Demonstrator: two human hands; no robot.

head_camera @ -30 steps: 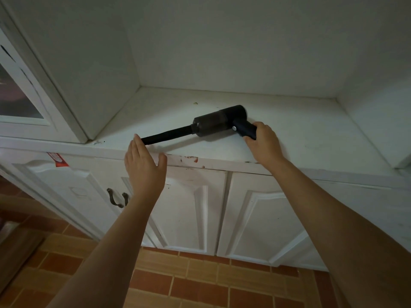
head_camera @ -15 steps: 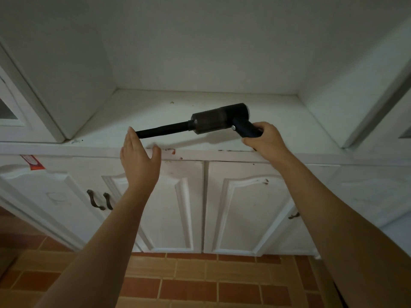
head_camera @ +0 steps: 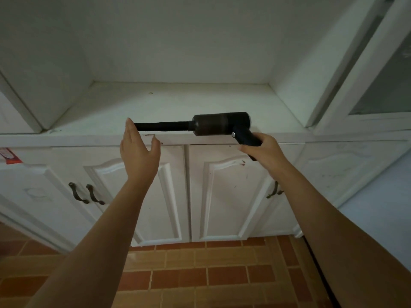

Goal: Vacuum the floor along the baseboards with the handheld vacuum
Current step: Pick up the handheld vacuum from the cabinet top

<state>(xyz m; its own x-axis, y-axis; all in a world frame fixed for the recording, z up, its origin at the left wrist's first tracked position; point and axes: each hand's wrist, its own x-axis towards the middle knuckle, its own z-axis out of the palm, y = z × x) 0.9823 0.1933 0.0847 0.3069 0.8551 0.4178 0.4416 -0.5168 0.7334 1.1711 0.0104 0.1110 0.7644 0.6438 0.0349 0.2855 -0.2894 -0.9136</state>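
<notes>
Head view: the black handheld vacuum with cylindrical body and slim nozzle lies horizontal above the white painted worktop, nozzle pointing left. The right hand clamps its pistol handle. The left hand, fingers apart, fronts the nozzle tip. White panelled cabinet doors and terracotta brick-pattern floor tiles lie below.

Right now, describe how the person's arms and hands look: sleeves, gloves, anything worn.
Both forearms are bare up to the picture's lower edge; no sleeve shows. The left hand and right hand wear no gloves. No watch, bracelet or ring is visible on either wrist or on the fingers that show. No markings are apparent in this dim light.
</notes>
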